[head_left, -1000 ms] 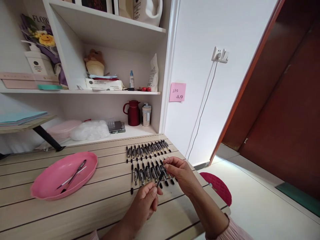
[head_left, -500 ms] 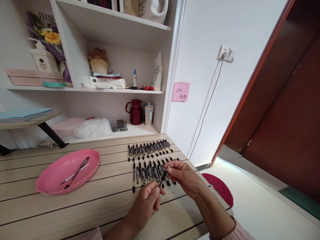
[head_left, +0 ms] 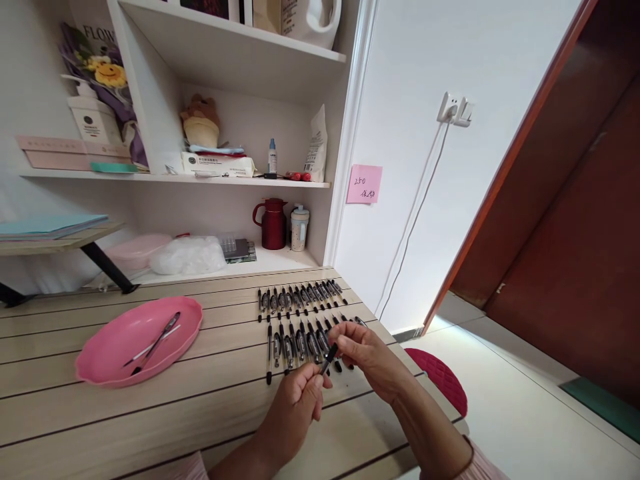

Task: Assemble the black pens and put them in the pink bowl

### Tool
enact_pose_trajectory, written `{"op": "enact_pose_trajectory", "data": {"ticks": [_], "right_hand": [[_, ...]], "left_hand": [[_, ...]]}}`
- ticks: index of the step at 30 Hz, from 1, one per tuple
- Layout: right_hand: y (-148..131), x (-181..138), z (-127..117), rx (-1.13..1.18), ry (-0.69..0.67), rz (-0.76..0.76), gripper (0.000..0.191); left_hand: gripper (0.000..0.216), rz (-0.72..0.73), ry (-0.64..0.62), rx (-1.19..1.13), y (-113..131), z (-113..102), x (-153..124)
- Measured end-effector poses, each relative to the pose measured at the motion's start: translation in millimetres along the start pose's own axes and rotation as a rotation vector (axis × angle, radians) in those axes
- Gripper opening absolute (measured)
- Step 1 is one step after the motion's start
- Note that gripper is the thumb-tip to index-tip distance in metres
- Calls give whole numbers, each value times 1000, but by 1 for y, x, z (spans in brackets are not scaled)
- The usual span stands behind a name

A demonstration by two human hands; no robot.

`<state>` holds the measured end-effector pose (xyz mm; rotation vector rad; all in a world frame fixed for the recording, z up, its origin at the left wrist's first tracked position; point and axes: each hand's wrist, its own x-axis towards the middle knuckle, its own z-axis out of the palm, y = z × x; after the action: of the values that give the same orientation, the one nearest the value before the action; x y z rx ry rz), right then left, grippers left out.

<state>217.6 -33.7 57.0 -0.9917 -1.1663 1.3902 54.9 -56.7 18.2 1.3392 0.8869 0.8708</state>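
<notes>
My left hand (head_left: pixel 299 405) pinches the lower end of a black pen (head_left: pixel 329 359) just above the wooden table (head_left: pixel 200 400). My right hand (head_left: pixel 363 350) pinches the same pen's upper end with its fingertips. Both hands hover over the near row of black pens (head_left: pixel 300 343). A second row of pens (head_left: pixel 297 299) lies farther back. At the left a pink oval tray (head_left: pixel 100 360) holds a black pen (head_left: pixel 160 339) and a thin white refill.
White shelves behind the table carry a dark red jug (head_left: pixel 273 223), a small cup (head_left: pixel 299 228), a plastic bag (head_left: pixel 187 255) and boxes. A pink sticky note (head_left: pixel 365 184) is on the wall. A red stool (head_left: pixel 440 377) stands right of the table.
My right hand has come down and closer to my left hand, so the two now meet on the pen. The camera has shifted slightly.
</notes>
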Motion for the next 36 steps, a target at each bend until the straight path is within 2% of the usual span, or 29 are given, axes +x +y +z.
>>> {"op": "enact_pose_trajectory", "data": {"ticks": [4,8,12,17,21,26,30,34,36], "right_hand": [[3,2,1,81,40,-26,26],[7,4,4,24,92,-101,26],[8,4,5,62,46,-70,30],[12,5,6,84,86,-103,23],[14,4,8,186,-3,-53,25],[15,4,10,183,73,-89,24],[13,3,10,241,-31,-43,28],[15,3,9,202,56,-79,20],[16,2,8,219,39,-58,20]], "left_hand": [[25,-28,-10,-36,0,0,0],[26,-30,-4,-66,2,1,0],[26,-26,1,-90,5,2,-1],[26,-34,-3,-79,5,1,0],[26,-45,-11,-85,5,0,1],[26,-50,-5,-89,5,0,1],[25,-52,-11,-92,6,0,1],[25,-58,-26,-90,5,0,1],[25,-58,-28,-108,4,0,2]]}}
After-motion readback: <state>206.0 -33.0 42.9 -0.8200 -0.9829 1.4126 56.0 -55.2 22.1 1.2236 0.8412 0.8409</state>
